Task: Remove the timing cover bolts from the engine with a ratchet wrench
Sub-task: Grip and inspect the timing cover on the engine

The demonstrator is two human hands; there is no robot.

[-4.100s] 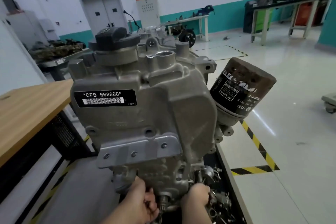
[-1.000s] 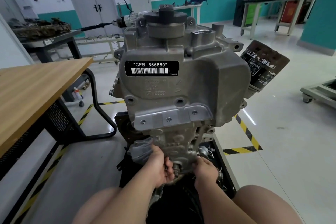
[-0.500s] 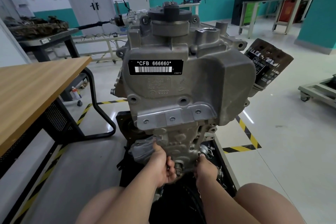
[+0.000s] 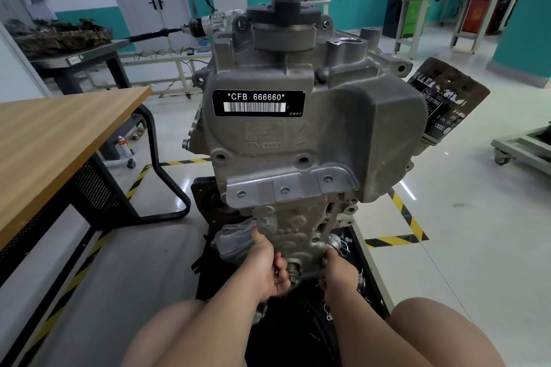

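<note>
Both left hand [image 4: 265, 270] and right hand [image 4: 340, 277] still grip the ratchet wrench [image 4: 307, 274] against the engine [image 4: 298, 134].

The timing cover [image 4: 343, 128] is cast metal, matt grey and grainy, with a brighter, smoother metal bracket [image 4: 286, 185] along its lower edge and a glossy black label [image 4: 258, 103]; the oil filler cap [image 4: 283, 13] looks like matt black plastic. The oil filter [image 4: 447, 98] has scuffed black paint and a rusty, rough end. The tabletop [image 4: 53, 134] is smooth wood grain, the floor [image 4: 462, 232] glossy.
</note>
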